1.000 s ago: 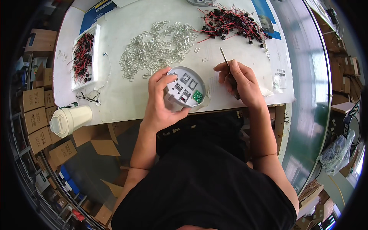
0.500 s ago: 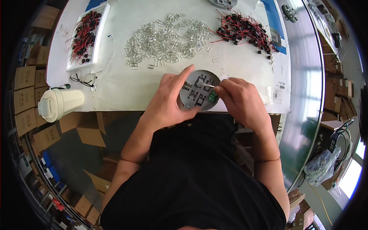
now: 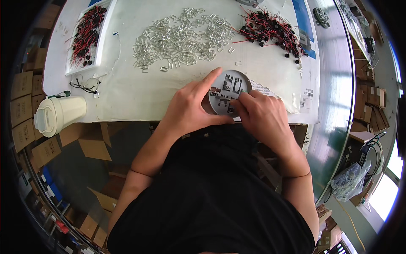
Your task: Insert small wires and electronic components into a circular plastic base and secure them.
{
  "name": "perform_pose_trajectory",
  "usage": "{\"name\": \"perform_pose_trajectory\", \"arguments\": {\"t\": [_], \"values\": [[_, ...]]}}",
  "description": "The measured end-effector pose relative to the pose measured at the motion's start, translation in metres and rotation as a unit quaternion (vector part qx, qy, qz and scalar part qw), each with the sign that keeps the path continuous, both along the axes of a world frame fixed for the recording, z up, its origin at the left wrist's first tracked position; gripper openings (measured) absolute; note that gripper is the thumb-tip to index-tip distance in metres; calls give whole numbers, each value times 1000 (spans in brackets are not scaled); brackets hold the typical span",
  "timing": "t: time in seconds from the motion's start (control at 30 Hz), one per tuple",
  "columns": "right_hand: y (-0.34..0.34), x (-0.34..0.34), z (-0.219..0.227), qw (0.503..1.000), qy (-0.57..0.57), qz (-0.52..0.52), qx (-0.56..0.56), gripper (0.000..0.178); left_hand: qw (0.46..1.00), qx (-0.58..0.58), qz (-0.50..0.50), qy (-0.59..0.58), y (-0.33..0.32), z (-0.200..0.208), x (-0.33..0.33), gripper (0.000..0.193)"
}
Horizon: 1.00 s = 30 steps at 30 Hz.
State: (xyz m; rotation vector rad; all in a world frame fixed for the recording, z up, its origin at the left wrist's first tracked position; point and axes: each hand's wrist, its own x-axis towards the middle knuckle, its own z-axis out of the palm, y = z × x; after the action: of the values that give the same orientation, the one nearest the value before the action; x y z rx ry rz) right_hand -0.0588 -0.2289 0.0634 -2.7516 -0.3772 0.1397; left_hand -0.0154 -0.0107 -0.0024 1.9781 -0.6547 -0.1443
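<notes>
A round grey plastic housing [image 3: 220, 86] with several dark slots and moulded sockets is held over the table's near edge. My left hand [image 3: 188, 106] wraps its left side, thumb along the near rim and fingers along the far rim. My right hand [image 3: 264, 114] has its fingertips pinched together over the housing's lower right part. What sits between them is hidden. Beyond the hands lies a loose pile of small clear or silvery U-shaped clips [image 3: 169, 44].
Black buzzer-like parts with red wires [image 3: 270, 31] are heaped at the far right. More fill a white tray [image 3: 101, 46] at the left. Eyeglasses [image 3: 88, 84] and a cream lidded cup [image 3: 67, 111] stand near the left edge. Another grey round part [image 3: 321, 17] lies far right.
The housing has turned in my left hand and shifted slightly right. My right fingertips have moved to its lower right part; the pale slim piece they held is out of sight.
</notes>
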Motion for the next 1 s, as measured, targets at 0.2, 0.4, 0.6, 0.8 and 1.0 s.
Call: {"name": "perform_pose_trajectory", "arguments": {"t": [0.2, 0.4, 0.6, 0.8, 1.0], "values": [[2, -2, -3, 1000, -1, -22, 3, 30, 1000, -10, 25, -6, -2, -3, -2, 112], [0, -3, -9, 1000, -24, -16, 3, 30, 1000, -5, 22, 0, -4, 0, 0, 111], [1, -4, -10, 999, -28, -16, 3, 30, 1000, -3, 22, -3, -3, 1, -2, 112], [3, -4, -12, 999, -32, -20, -4, 30, 999, -7, 24, -23, -3, -4, -2, 112], [4, -1, -12, 1000, -11, -24, 17, 29, 999, 3, 23, -44, -3, -7, -1, 114]]}}
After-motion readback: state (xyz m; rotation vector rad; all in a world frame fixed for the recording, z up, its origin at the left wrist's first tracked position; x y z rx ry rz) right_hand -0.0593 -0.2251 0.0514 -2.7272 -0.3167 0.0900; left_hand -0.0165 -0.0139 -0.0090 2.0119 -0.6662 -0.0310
